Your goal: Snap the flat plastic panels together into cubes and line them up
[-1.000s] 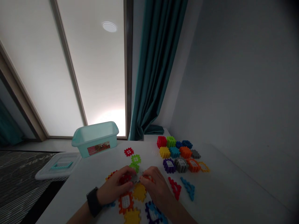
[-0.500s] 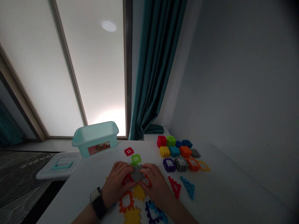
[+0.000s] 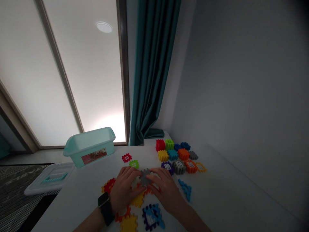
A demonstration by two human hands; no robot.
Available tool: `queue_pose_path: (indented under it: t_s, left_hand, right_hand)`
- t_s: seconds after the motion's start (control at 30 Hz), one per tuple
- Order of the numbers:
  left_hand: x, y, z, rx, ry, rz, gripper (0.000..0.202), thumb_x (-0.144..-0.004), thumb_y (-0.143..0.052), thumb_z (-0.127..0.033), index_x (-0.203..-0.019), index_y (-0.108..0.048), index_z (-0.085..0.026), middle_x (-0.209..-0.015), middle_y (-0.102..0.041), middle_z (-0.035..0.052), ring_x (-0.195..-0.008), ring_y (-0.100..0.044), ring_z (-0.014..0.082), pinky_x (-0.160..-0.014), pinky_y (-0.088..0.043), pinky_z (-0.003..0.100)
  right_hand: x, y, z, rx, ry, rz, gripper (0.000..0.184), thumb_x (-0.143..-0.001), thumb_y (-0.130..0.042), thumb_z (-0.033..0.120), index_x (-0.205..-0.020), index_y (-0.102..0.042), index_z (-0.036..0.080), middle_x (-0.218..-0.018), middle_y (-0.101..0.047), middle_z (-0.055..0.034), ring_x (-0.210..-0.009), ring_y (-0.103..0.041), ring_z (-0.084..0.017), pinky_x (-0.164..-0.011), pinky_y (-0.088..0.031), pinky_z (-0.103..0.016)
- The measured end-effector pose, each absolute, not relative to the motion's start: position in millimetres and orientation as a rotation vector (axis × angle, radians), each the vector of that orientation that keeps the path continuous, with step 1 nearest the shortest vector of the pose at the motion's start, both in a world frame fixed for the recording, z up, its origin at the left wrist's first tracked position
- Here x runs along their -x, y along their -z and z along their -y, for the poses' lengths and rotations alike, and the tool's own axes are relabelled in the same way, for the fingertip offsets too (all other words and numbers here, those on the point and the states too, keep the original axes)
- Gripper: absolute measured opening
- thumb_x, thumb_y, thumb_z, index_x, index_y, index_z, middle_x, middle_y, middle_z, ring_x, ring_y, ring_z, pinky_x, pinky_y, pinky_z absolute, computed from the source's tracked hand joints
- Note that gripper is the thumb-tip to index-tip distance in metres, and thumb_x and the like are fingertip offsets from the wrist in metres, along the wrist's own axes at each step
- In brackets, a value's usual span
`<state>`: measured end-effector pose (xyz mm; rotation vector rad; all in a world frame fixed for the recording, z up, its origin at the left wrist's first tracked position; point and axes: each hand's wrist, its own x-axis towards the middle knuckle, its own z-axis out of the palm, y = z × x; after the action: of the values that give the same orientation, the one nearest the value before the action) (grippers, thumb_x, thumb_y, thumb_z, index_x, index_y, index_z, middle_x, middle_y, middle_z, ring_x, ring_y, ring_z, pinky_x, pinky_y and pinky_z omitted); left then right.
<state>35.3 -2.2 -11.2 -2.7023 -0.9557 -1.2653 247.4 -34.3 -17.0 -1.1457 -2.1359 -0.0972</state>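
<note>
A grey notched building tile is between my two hands, upper edge showing above the fingers. My left hand, with a dark watch on the wrist, grips its left side by thumb and fingers. On the right side my right hand pinches the same tile. Under and between the hands lie a yellow tile and an orange tile, partly covered. A red tile with a yellow edge sticks out left of my left hand. Beyond the fingers lies a green window tile.
Stacked tiles in several colours, among them an orange stack, stand at the back right. A blue triangular piece lies right of my hand. A mint tub and its lid are at left. Nearest me lie a yellow tile and a purple frame.
The view has turned right. My hands and the grey tile have shifted right over the table. The red tile at left has come into sight; the red triangular piece is now hidden by my right arm.
</note>
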Motion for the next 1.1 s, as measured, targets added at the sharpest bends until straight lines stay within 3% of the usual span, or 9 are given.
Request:
queue_pose_path:
  t_s: [0.2, 0.33, 0.5, 0.7, 1.1]
  left_hand:
    - [-82.9, 12.4, -2.7, 2.809, 1.237, 0.978, 0.025, -0.085, -0.073, -0.031, -0.104, -0.059, -0.022, -0.098, -0.067, 0.0047, -0.09, -0.061, 0.025, -0.083, -0.048, 0.04]
    - [-111.5, 8.2, -2.0, 2.979, 1.16, 0.949, 0.026, -0.088, -0.064, -0.024, -0.113, -0.058, -0.023, -0.107, -0.066, 0.0066, -0.098, -0.061, 0.0256, -0.087, -0.048, 0.041]
    - [-144.9, 6.4, -0.9, 3.249, 0.855, 0.698, 0.021, -0.087, -0.06, -0.021, -0.108, -0.062, -0.024, -0.11, -0.065, 0.0057, -0.099, -0.06, 0.0238, -0.088, -0.048, 0.037]
    - [-182.3, 6.3, 1.5, 3.387, 0.495, 0.523, 0.029, -0.087, -0.065, -0.029, -0.116, -0.061, -0.027, -0.121, -0.062, 0.0048, -0.11, -0.056, 0.0253, -0.094, -0.045, 0.037]
    - [-245.6, 17.4, -0.6, 3.372, 0.247, 0.329, 0.032, -0.09, -0.063, -0.043, -0.114, -0.06, -0.022, -0.123, -0.061, 0.0094, -0.115, -0.055, 0.0295, -0.1, -0.042, 0.045]
  right_hand:
    - [-293.9, 30.7, 42.2, 1.211, 0.174, 2.037, 0.022, -0.096, -0.054, 0.02, -0.115, -0.064, 0.026, -0.122, -0.066, -0.0085, -0.113, -0.061, -0.026, -0.096, -0.051, -0.047]
    - [-335.9, 37.7, 44.5, 1.283, 0.17, 1.923, 0.023, -0.096, -0.054, 0.025, -0.116, -0.065, 0.028, -0.124, -0.066, -0.0084, -0.113, -0.061, -0.027, -0.098, -0.051, -0.049]
    - [-394.7, 45.2, 42.0, 1.338, 0.102, 1.764, 0.025, -0.097, -0.053, 0.033, -0.116, -0.068, 0.028, -0.125, -0.066, -0.0092, -0.118, -0.06, -0.027, -0.101, -0.05, -0.051]
    - [-458.2, 56.6, 28.4, 1.488, -0.043, 1.603, 0.028, -0.095, -0.054, 0.043, -0.112, -0.07, 0.027, -0.127, -0.066, -0.0085, -0.12, -0.059, -0.028, -0.106, -0.045, -0.053]
    - [-520.3, 66.8, -18.3, 1.594, -0.137, 1.543, 0.028, -0.088, -0.055, 0.031, -0.109, -0.073, 0.024, -0.122, -0.069, -0.0071, -0.111, -0.062, -0.026, -0.09, -0.053, -0.043]
